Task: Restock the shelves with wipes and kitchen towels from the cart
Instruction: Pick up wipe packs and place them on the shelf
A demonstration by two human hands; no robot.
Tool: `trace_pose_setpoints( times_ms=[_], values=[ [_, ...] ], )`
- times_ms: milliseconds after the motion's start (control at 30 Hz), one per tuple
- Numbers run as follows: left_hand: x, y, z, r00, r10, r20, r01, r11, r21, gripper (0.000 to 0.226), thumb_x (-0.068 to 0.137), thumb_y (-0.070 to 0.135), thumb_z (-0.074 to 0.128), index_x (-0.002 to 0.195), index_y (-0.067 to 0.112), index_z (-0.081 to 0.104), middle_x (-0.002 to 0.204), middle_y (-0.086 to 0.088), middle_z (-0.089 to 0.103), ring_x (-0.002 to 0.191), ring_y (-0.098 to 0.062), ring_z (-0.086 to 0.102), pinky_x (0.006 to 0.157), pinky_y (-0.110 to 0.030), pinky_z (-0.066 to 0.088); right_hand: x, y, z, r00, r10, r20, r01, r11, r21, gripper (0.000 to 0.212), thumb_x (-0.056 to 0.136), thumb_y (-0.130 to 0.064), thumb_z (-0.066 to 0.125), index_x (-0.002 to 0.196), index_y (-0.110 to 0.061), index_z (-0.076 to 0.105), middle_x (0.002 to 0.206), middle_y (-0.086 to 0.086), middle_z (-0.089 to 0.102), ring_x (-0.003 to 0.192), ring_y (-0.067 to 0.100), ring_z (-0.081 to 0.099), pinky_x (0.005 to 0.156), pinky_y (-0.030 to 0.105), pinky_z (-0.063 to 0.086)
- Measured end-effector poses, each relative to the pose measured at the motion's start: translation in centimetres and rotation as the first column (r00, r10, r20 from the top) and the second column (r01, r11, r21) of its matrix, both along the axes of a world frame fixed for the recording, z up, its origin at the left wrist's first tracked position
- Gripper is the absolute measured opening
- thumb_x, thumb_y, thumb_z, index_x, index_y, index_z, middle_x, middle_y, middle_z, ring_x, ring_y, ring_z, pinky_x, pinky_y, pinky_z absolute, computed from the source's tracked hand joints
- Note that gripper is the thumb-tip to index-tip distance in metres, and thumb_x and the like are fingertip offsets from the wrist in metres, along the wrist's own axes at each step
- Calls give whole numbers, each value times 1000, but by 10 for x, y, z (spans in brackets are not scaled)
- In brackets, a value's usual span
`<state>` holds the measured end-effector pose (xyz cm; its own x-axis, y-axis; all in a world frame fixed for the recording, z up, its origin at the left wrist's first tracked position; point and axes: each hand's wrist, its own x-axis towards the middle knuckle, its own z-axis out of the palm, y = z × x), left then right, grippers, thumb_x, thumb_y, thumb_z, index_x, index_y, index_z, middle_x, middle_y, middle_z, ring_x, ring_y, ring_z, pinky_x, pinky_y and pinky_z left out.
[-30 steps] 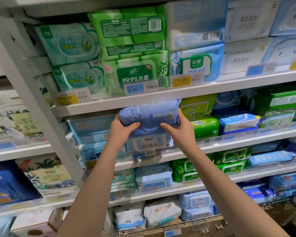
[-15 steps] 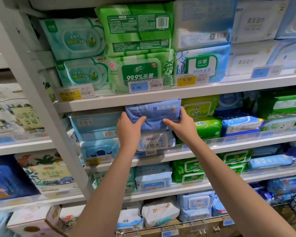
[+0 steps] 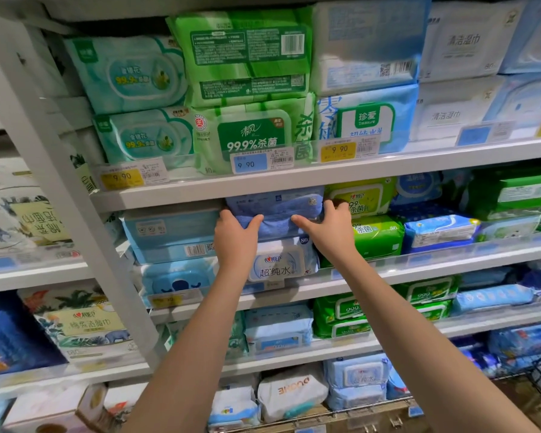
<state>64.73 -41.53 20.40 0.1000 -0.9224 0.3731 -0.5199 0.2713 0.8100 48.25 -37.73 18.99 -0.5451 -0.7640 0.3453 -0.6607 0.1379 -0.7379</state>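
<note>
Handling: blue wipes pack [image 3: 275,207] looks soft, squashy and fairly weighty, with slick film; best held at both short ends.
Left hand [image 3: 236,234]: grips its left end, above the white wipes pack [image 3: 277,262].
Pack: lies on that white pack, between both hands.
Right hand [image 3: 331,228]: grips its right end.

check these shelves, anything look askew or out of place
Two small things. On the top shelf a green pack sits back-side out, barcode showing, unlike the front-facing one beneath. In the bottom row a white pack lies upside down, its lettering inverted.
</note>
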Motion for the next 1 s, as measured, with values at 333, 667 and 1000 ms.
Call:
trace_pose_setpoints(
  times_ms=[333, 667, 1000],
  values=[
    [3, 4, -2, 999, -49, 7, 49, 998, 25, 42, 89, 28, 65, 112, -1, 46, 118, -18, 53, 108, -35, 53, 79, -37, 43, 21, -2, 0, 1000, -14, -17, 14, 1000, -4, 44, 86, -48, 63, 105, -11, 51, 107, 9, 59, 98, 28, 58, 76, 37, 49],
    [11, 12, -23, 995, -69, 70, 70, 998, -8, 60, 89, 25, 64, 138, 4, 37, 138, -13, 44, 125, -31, 44, 100, -41, 40, 13, 13, -6, 987, 151, 52, -150, 988, -17, 47, 72, -27, 79, 102, -17, 44, 107, 0, 63, 94, 20, 61, 71, 34, 51],
    [17, 19, -56, 897, 51, 438, 23, 987, -162, 64, 74, 28, 81, 121, -1, 50, 123, -17, 52, 117, -32, 48, 97, -41, 40, 9, 16, -17, 982, 186, -13, -186, 982, 23, 74, 56, -27, 90, 109, -23, 40, 114, -3, 61, 99, 21, 62, 76, 45, 56]
  ],
)
